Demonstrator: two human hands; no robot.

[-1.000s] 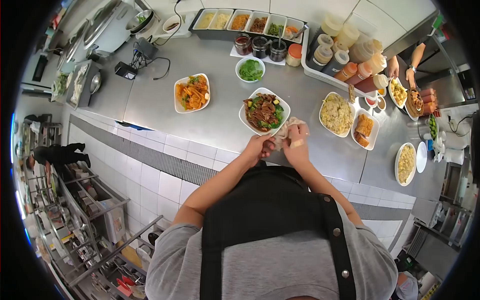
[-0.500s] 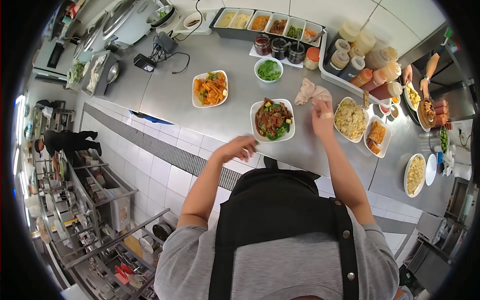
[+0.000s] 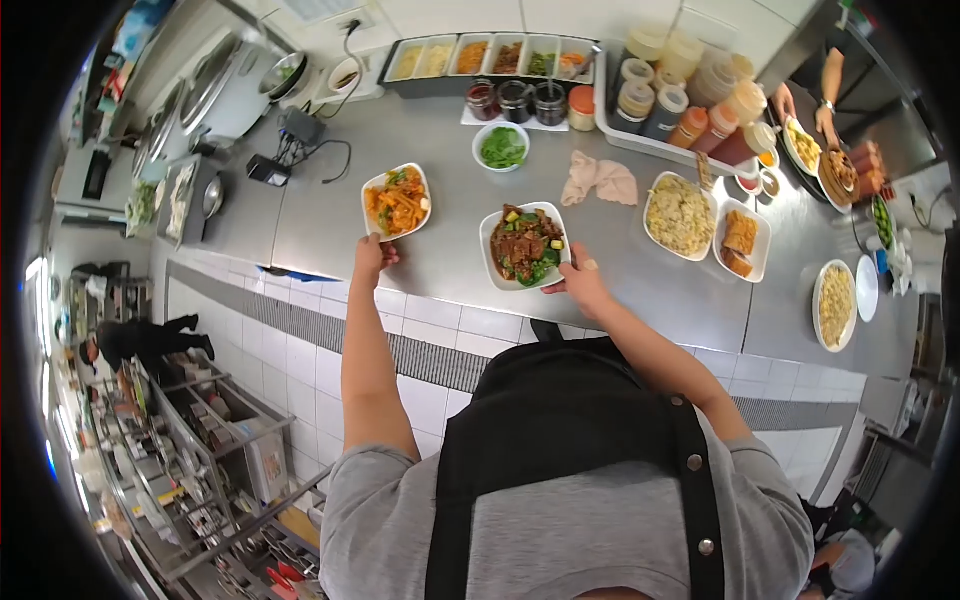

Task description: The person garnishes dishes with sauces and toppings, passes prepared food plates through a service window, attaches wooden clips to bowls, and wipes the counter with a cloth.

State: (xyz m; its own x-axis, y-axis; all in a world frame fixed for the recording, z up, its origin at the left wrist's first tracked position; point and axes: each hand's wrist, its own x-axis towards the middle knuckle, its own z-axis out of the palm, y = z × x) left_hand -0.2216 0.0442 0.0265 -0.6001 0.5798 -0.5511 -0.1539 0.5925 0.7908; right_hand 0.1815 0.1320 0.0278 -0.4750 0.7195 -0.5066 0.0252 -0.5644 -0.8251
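My left hand (image 3: 373, 257) pinches the near rim of a white plate (image 3: 427, 207) of orange stir-fried food (image 3: 394, 203). On the right, my right hand (image 3: 583, 281) grips the near right edge of a second white plate (image 3: 489, 255), which carries dark sauced meat with green vegetables (image 3: 527, 243). Both plates appear level at the steel counter; whether they are lifted I cannot tell. A crumpled pale pink cloth (image 3: 598, 181) lies beyond my right hand. Behind the plates stands a white bowl of green leaves (image 3: 502, 148).
Fried rice (image 3: 680, 217) and golden fried pieces (image 3: 740, 235) sit in dishes at right, another rice dish (image 3: 834, 305) beyond. Sauce bottles (image 3: 690, 128), jars (image 3: 516, 102) and a topping tray (image 3: 490, 86) line the back. Another person's hands (image 3: 826, 118) hold plates at far right.
My right hand has let go of the cloth and taken the meat plate's edge. My left hand has reached left and forward onto the orange dish's plate.
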